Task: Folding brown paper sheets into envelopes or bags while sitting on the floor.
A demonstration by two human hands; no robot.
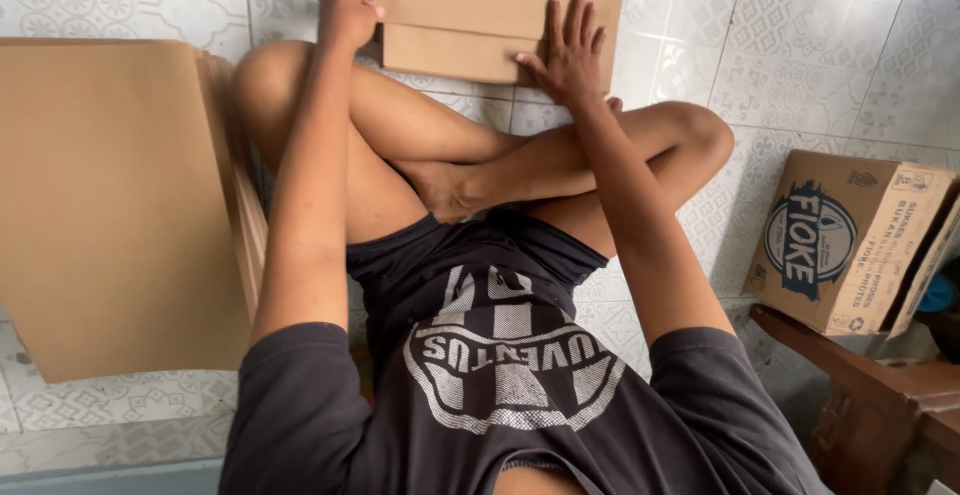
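Patterned tile floor: flat cardboard sheet at far edge, cardboard stack left, printed carton right.

A single view comes from a camera worn on the person's head, looking steeply down along the chest and crossed legs to the pale patterned tiled floor. It sits close: dark shirt and both arms fill the lower frame. The far edge reaches the flat brown cardboard piece under the hands. A stack of brown cardboard sheets borders the left, a printed cardboard box the right.
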